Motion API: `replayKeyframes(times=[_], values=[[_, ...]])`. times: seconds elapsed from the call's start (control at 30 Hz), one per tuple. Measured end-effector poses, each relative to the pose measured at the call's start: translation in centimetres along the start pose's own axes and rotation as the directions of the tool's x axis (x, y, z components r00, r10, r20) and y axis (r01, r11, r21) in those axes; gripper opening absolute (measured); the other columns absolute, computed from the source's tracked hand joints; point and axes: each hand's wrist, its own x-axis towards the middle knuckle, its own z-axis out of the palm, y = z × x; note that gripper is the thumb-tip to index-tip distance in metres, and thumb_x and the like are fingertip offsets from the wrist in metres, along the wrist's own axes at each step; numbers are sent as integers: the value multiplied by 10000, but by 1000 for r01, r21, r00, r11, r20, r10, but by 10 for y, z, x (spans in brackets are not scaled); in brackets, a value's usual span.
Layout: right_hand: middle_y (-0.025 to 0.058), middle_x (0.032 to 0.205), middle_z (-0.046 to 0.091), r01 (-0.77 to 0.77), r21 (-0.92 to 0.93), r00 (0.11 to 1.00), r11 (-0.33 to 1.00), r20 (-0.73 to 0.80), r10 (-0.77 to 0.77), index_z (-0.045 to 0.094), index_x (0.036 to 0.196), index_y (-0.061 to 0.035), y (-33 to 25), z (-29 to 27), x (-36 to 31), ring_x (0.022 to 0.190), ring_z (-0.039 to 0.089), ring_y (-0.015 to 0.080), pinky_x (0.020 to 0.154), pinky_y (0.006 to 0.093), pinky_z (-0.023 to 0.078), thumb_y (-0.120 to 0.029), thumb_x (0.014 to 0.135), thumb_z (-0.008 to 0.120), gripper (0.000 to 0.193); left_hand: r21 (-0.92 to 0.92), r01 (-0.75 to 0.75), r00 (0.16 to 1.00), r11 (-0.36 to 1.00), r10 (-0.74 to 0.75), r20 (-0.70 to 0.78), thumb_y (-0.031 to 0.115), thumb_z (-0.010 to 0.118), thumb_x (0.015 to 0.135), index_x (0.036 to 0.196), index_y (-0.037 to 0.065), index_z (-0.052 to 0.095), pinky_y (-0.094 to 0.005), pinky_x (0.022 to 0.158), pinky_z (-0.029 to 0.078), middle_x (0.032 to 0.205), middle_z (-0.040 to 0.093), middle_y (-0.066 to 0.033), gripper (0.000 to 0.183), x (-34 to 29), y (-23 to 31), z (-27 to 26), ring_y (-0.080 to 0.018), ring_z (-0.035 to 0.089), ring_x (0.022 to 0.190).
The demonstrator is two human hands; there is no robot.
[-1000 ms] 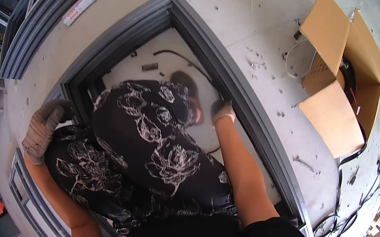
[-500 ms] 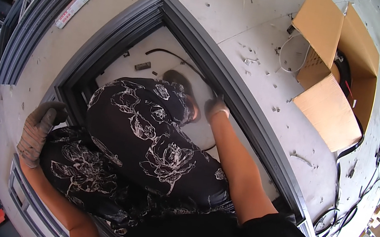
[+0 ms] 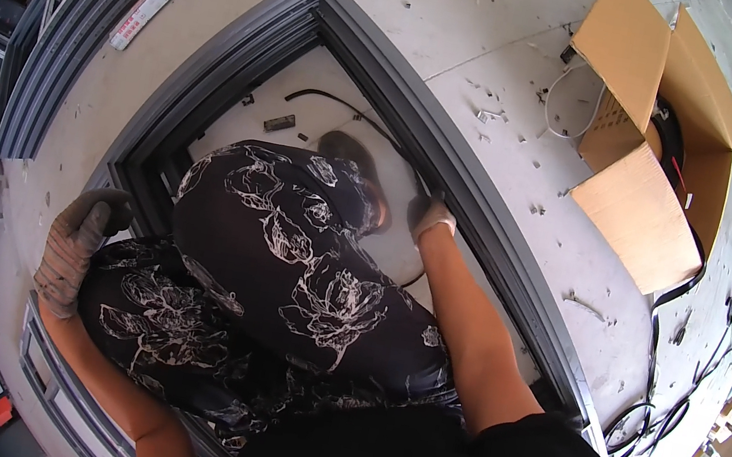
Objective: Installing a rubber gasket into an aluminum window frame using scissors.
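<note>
My right hand (image 3: pixel 430 215), in a grey glove, is closed at the inner side of a large dark grey metal frame (image 3: pixel 481 185). A thin black rubber strip (image 3: pixel 319 94) runs along that side and into this hand. The fingertips are partly hidden against the frame. My left hand (image 3: pixel 76 248), in a striped grey glove, lies beside my knee near the frame's left corner. Its fingers are loosely bent, with the thumb apart, and nothing shows in them. My legs in dark flowered trousers (image 3: pixel 285 244) cover part of the frame's inside.
An open cardboard box (image 3: pixel 641 213) with black coiled strip stands at the right. More black strip (image 3: pixel 653 362) trails from it over the floor. Long grey profiles (image 3: pixel 90 14) lie at the upper left. A small dark block (image 3: pixel 280 122) and scattered scraps (image 3: pixel 492 116) lie on the floor.
My right hand has moved slightly right and down along the frame's inner side. My left hand has stayed beside the knee. The whole view has shifted a little.
</note>
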Motion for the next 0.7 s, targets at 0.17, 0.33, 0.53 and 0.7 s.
replayKeyframes(times=[0.17, 0.33, 0.53, 0.7], values=[[26, 1243, 545, -30, -103, 999, 994, -23, 27, 535, 1223, -85, -5, 20, 7, 1096, 514, 140, 946, 251, 370, -385, 923, 409, 442, -74, 32, 999, 997, -34, -14, 278, 523, 913, 1049, 7, 613, -270, 815, 456, 880, 641, -82, 317, 4, -6, 2, -139, 596, 850], [144, 1195, 577, 48, 118, 999, 992, -20, -46, 588, 1145, -10, 2, 28, -14, 1152, 515, 303, 1040, 456, 267, -191, 892, 394, 367, -29, 30, 1000, 999, -30, 6, 277, 522, 910, 1049, 1, 612, -273, 809, 458, 878, 643, -87, 322, 2, -7, 2, -143, 597, 840], [126, 1316, 459, -57, 164, 988, 985, 149, 33, 462, 1262, -17, 13, -6, -28, 1239, 409, 275, 1072, 429, 207, -249, 909, 344, 439, -37, -5, 1000, 999, 4, -22, 278, 508, 916, 1054, 1, 612, -280, 817, 453, 884, 649, -99, 326, 1, -7, 0, -151, 599, 827], [114, 1420, 342, 88, -42, 957, 995, 279, -73, 365, 1352, -65, 1, -29, -44, 1321, 303, 241, 1096, 432, 143, -274, 903, 316, 498, -50, 43, 999, 998, -45, -29, 281, 504, 917, 1053, 1, 608, -282, 815, 455, 881, 650, -103, 328, -1, -16, -3, -157, 604, 832]])
